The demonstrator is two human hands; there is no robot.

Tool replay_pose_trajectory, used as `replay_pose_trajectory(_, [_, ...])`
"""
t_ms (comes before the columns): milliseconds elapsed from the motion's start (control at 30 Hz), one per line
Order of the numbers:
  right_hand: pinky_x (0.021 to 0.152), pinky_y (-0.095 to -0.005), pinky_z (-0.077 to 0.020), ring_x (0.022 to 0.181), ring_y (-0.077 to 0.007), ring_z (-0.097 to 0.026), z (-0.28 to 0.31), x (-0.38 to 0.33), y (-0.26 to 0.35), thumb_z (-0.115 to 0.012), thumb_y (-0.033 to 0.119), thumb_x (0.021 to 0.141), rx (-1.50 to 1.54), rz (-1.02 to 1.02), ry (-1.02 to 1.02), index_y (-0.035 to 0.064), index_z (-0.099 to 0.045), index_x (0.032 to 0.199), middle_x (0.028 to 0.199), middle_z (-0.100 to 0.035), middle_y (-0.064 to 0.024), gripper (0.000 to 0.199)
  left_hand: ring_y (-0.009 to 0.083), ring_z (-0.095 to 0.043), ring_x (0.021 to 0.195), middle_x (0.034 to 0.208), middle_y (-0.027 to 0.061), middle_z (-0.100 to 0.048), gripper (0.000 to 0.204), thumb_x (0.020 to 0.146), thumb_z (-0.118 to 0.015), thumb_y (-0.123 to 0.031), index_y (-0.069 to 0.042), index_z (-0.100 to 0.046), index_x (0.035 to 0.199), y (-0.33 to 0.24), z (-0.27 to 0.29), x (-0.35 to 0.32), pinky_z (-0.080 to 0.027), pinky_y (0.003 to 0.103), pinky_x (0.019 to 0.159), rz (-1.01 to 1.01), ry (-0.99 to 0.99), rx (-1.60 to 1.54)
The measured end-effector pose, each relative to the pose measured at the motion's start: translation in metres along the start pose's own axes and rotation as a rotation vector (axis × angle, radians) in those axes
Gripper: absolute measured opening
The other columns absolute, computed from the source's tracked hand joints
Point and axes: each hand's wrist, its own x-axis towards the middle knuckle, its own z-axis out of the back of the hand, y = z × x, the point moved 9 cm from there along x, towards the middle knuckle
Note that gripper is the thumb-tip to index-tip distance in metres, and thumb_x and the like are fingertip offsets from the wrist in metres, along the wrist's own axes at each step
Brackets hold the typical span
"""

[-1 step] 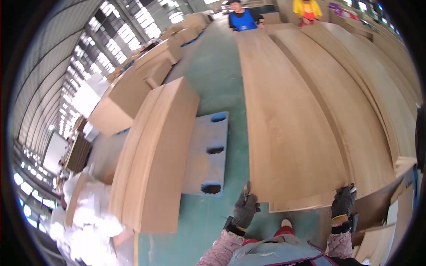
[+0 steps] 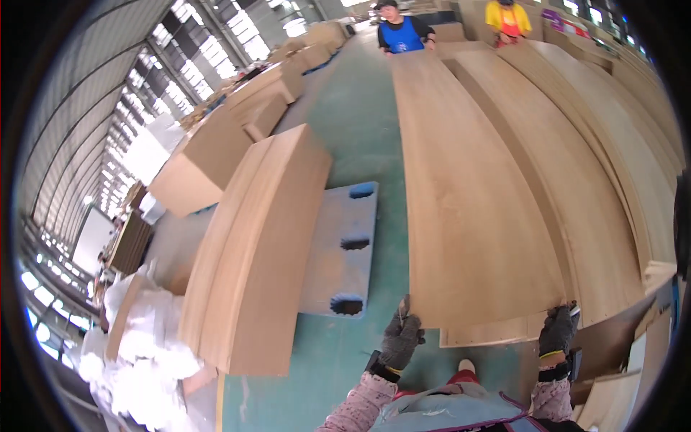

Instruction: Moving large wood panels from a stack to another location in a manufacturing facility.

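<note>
At the near end of the long plywood sheet (image 2: pixel 475 216), left hand (image 2: pixel 400 338) and right hand (image 2: pixel 558 331) clamp its corners — one glove slipping could drop it.

Your view is bright with daylight from the tall wall windows (image 2: pixel 216 54), which glare white. Fisheye bends edges; the rim goes black and soft.
</note>
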Motion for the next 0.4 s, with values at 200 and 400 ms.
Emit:
replay_pose_trajectory(200, [0.04, -0.0192, -0.0325, 0.05, -0.0057, -0.043, -0.072, -0.058, -0.053, -0.056, 0.018, 0.092, 0.0, 0.005, 0.127, 0.0148, -0.045, 0.089, 0.063, -0.046, 0.0038, 0.013, 0.0061, -0.049, 0.065, 0.086, -0.003, -0.053, 0.05, 0.096, -0.048, -0.019, -0.016, -0.033, 0.143, -0.005, 0.104, 0.006, -0.048, 0.024, 0.056, -0.039, -0.063, -0.105])
replay_pose_trajectory(400, [0.041, -0.0189, -0.0323, 0.051, -0.0056, -0.044, -0.137, -0.166, -0.097, -0.059, 0.021, 0.091, -0.008, -0.022, 0.214, 0.0139, -0.051, 0.095, 0.065, -0.048, 0.0039, 0.012, 0.0072, -0.051, 0.065, 0.09, -0.0028, -0.054, 0.053, 0.095, -0.051, -0.02, -0.018, -0.032, 0.144, -0.003, 0.237, 0.007, -0.05, 0.025, 0.058, -0.014, -0.07, -0.142])
